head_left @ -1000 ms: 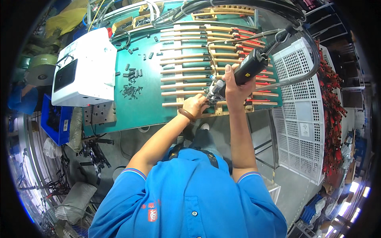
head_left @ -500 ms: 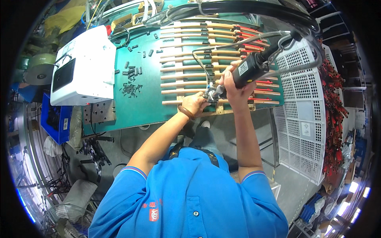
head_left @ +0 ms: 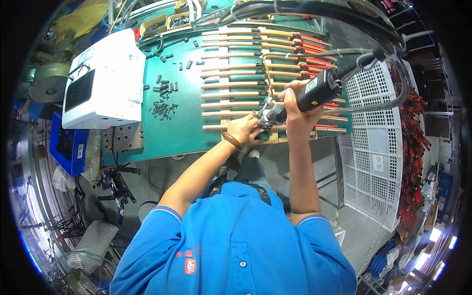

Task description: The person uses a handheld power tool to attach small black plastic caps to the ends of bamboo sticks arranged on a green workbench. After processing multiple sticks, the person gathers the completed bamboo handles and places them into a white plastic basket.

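My right hand [head_left: 299,115] is wrapped around a black corded electric screwdriver [head_left: 320,91], which leans with its body up to the right. Its metal nose [head_left: 269,117] points down at the near rows of slim wooden strips [head_left: 215,114]. My left hand [head_left: 243,130] is beside that nose, over the nearest strip, its fingers pinched together. Whatever sits between those fingertips is hidden. The strips lie side by side across a wooden rack, with small black pieces on several of them and red right ends.
Loose black pieces [head_left: 164,87] and a pile of small dark screws [head_left: 163,109] lie on the green table [head_left: 182,132]. A white machine [head_left: 105,81] stands left. Thick hoses [head_left: 314,11] arch overhead. At right is a white perforated crate [head_left: 371,162] beside bundled red-and-black rods [head_left: 414,147].
My right hand and the screwdriver have shifted slightly right, and the thin tube near the nose has swung right. The left hand stays by the nose.
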Available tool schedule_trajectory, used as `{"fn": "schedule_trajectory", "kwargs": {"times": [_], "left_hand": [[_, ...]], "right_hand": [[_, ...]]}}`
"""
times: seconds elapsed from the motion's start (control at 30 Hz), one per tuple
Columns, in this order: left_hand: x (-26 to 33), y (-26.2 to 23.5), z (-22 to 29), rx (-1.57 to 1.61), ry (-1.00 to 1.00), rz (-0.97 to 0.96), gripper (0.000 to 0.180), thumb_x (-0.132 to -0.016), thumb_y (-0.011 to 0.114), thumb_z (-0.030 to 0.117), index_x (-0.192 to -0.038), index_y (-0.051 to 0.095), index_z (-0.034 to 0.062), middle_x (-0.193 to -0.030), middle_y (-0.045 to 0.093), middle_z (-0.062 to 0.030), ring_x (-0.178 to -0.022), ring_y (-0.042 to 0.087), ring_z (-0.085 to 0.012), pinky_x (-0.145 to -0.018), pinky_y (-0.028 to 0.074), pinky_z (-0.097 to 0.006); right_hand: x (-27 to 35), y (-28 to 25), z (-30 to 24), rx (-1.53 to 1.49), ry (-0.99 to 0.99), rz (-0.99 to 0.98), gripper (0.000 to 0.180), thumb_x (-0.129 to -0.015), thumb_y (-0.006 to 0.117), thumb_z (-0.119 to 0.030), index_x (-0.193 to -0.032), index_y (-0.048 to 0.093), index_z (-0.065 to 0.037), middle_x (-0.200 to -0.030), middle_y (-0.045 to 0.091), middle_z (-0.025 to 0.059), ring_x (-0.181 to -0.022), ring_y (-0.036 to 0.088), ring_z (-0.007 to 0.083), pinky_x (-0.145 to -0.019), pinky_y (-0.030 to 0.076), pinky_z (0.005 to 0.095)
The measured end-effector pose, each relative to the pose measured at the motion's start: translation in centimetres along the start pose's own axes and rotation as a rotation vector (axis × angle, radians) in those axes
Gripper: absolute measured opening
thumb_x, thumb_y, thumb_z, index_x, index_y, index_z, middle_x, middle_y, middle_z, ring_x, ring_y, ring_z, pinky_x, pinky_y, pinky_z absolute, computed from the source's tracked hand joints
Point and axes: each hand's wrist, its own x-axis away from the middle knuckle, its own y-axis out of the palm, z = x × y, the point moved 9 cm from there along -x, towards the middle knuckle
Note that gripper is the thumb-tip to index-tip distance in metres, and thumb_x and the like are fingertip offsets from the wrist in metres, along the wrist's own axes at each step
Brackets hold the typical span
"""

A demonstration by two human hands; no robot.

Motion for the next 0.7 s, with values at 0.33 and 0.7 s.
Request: {"fn": "schedule_trajectory", "kwargs": {"times": [0.33,0.7], "left_hand": [[-0.1,-0.1,-0.5,-0.027,-0.187,-0.13,0.022,-0.079,0.068,0.03,-0.087,0.064,0.01,-0.087,0.058,-0.0083,-0.078,0.061,-0.0318,-0.066,0.05,-0.043],[0.0,-0.3,-0.4,0.015,-0.043,0.031,0.033,-0.077,0.069,0.043,-0.086,0.069,0.0115,-0.073,0.063,-0.015,-0.067,0.062,-0.0344,-0.061,0.05,-0.044]], "right_hand": [[1.5,0.4,-0.2,-0.143,-0.024,-0.092,0.034,-0.075,0.058,0.014,-0.104,0.049,0.0,-0.083,0.056,0.0068,-0.067,0.056,0.0094,-0.058,0.049,0.022],[0.1,0.5,-0.1,-0.102,0.028,-0.063,0.026,-0.078,0.059,0.01,-0.1,0.05,-0.002,-0.08,0.056,0.004,-0.062,0.056,0.0085,-0.057,0.049,0.0227]]}}
